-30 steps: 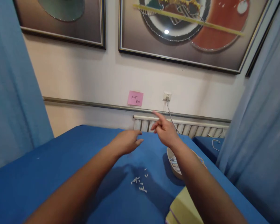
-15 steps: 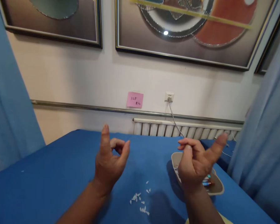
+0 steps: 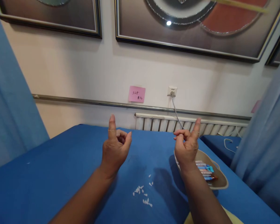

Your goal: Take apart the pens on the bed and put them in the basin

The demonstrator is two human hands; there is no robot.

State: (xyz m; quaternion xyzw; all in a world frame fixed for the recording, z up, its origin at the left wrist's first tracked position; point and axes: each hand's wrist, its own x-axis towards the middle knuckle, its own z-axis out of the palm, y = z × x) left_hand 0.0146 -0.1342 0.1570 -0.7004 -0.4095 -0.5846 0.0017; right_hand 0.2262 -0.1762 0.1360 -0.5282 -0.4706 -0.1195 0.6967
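Note:
My left hand [image 3: 115, 149] is raised over the blue-covered table [image 3: 67, 168]. Its index finger points up, the thumb stands apart, and the other fingers curl inward around nothing visible. My right hand [image 3: 186, 144] is held up at a similar height, index finger upright, thumb close to the bent fingers, with nothing seen in it. Behind and below that hand, partly covered by the wrist and forearm, stands a beige basket [image 3: 221, 183] containing several pens [image 3: 206, 171]. Small white pointed pieces [image 3: 138, 189] lie scattered on the cloth between my forearms, touched by neither hand.
A yellow item [image 3: 231, 214] shows at the bottom right edge. Blue curtains [image 3: 266, 133] hang at both sides. Along the wall run a metal rail [image 3: 95, 102] and a radiator [image 3: 156, 123], with a plugged-in cable [image 3: 175, 107] hanging down. Another blue surface [image 3: 214, 144] lies beyond the basket.
My right index finger has swung from leaning right to pointing upright, and that hand has moved left off the basket, uncovering more pens. The left hand has shifted slightly right. The view has tilted down.

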